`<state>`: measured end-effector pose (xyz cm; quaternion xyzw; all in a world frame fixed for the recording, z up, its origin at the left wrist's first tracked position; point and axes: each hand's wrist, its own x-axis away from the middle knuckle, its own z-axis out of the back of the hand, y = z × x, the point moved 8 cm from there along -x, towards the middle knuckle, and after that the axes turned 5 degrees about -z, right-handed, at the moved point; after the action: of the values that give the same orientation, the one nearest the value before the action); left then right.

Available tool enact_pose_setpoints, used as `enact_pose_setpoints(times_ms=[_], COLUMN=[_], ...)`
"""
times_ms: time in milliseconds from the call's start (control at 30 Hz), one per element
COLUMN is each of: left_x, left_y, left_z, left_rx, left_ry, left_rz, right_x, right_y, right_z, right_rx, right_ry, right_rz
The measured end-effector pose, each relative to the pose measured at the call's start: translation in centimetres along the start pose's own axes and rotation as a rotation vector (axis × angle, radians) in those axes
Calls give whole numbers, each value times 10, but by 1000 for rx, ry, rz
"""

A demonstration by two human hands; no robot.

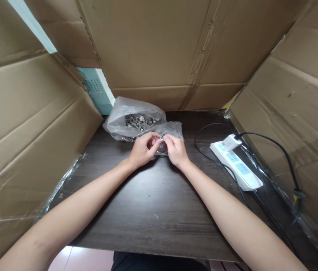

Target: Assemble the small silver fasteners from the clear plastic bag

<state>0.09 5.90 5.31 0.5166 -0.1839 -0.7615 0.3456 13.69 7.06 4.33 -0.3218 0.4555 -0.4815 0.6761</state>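
Fingertips of my left hand [144, 149] and my right hand [175, 149] meet in a pinch around a small shiny metal piece [162, 139]. It is too small for me to tell its exact kind, and the fingers partly cover it. Both hands are above a clear plastic bag [175, 128] lying on the table. Just behind the left hand stands a larger translucent plastic bag [136, 107], its mouth open. Inside it lie several small metal parts [143, 123], silvery and piled together.
The dark wooden table [136, 218] is walled by cardboard panels [153, 45] at the back and both sides. On the right lies a white power strip [243, 175] with a white plug-in adapter [230, 143] and black cables [283, 146] looping around it.
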Motion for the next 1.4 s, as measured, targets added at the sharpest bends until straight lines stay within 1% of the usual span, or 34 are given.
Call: enact_pose_setpoints(times_ms=[267, 733, 967, 1167, 1400], left_x=[0, 0, 0, 0, 0], left_y=[-3, -1, 0, -3, -5], left_z=[3, 2, 1, 2, 2], left_rx=[21, 2, 1, 32, 19], left_ry=[43, 19, 10, 24, 25], left_rz=[27, 6, 9, 42, 36], right_x=[0, 0, 1, 0, -1], right_y=[0, -1, 0, -2, -1], right_z=[2, 1, -1, 2, 0], right_rx=[-88, -47, -29, -85, -84], right_ry=[14, -5, -6, 9, -3], right_rz=[-9, 26, 12, 12, 6])
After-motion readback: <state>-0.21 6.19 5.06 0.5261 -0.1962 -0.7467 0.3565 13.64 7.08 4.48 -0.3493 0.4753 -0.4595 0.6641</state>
